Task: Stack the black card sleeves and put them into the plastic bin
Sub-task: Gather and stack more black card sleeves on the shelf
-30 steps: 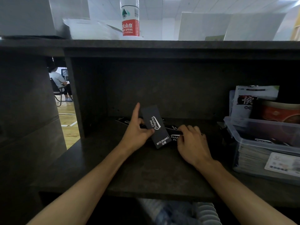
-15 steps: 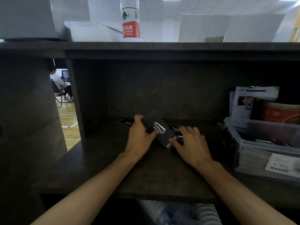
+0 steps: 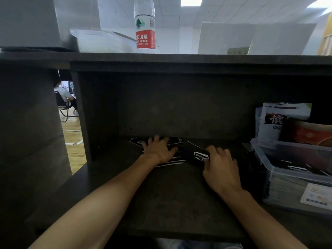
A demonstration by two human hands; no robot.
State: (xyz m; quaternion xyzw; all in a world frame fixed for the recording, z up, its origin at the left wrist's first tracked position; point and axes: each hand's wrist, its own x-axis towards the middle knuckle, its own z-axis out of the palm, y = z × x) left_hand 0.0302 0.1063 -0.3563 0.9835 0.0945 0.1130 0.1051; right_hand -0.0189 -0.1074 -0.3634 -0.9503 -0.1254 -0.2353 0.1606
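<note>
Several black card sleeves with white lettering lie spread at the back of the dark shelf. My left hand rests flat on them with its fingers apart. My right hand grips the right end of a small stack of black sleeves that lies across the shelf between the two hands. The clear plastic bin stands at the right and holds a pile of cards with black sleeves on top.
A white packet and a red tin stand behind the bin. A water bottle stands on the top board above the shelf. A dark side wall closes the shelf at the left; a seated person shows beyond it.
The sleeve my left hand held upright has come down and gone over to my right hand. My left hand has reached back and flattened on the loose sleeves.
</note>
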